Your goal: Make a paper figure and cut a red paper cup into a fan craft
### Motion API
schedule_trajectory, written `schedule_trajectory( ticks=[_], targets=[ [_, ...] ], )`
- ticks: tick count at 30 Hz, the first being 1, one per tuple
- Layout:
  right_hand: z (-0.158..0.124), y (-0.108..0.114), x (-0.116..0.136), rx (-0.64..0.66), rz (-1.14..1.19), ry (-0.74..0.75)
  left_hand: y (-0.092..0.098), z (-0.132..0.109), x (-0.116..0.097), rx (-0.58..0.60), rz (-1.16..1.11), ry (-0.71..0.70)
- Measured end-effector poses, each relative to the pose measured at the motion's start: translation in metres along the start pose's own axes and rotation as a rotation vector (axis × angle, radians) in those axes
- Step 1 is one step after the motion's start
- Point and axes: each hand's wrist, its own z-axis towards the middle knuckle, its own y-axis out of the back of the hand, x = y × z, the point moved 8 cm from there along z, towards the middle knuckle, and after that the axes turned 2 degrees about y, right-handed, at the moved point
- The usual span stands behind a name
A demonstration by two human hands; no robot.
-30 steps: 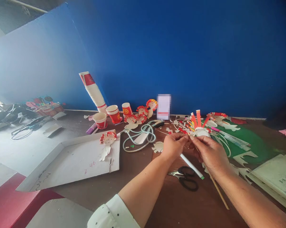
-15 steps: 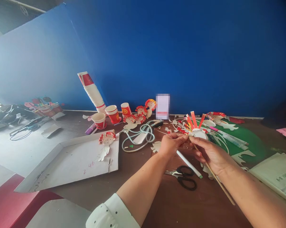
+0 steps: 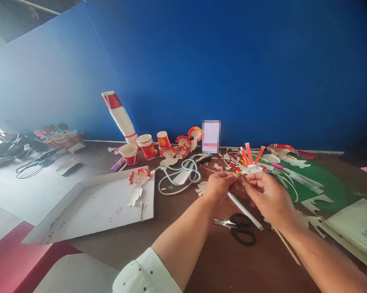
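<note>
Strips fan out from a cut paper cup (image 3: 248,154), red and white, between my hands. My left hand (image 3: 218,187) is closed in a pinch on one of its strips. Close beside it, fingertips nearly touching, my right hand (image 3: 271,195) is closed around a thin wooden stick (image 3: 289,247), whose tip meets the strip. The stick's middle is hidden behind the right hand and wrist. Below the hands lie a white marker (image 3: 246,211) and black-handled scissors (image 3: 243,236) with the blades apart.
At left, a white box lid (image 3: 94,211) holds a paper figure (image 3: 137,185). Behind it stand paper cups (image 3: 129,154) and a tall leaning cup stack (image 3: 122,120). A coiled cable (image 3: 183,179) lies mid-table. Paper scraps, pens (image 3: 299,179) and a notebook (image 3: 354,228) are at right.
My right hand has turned and its fingers have shifted along the stick, now covering more of it and of the cup's base. My left hand stays pinched on the strip.
</note>
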Motion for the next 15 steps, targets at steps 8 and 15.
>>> schedule_trajectory(
  ticks=[8, 15],
  targets=[
    [-0.012, 0.000, 0.031, -0.153, -0.293, 0.389, 0.001, 0.001, 0.000, -0.016, -0.050, -0.005],
    [-0.016, 0.003, 0.037, -0.215, -0.422, 0.457, 0.001, -0.002, -0.004, -0.017, -0.035, -0.018]
  ],
)
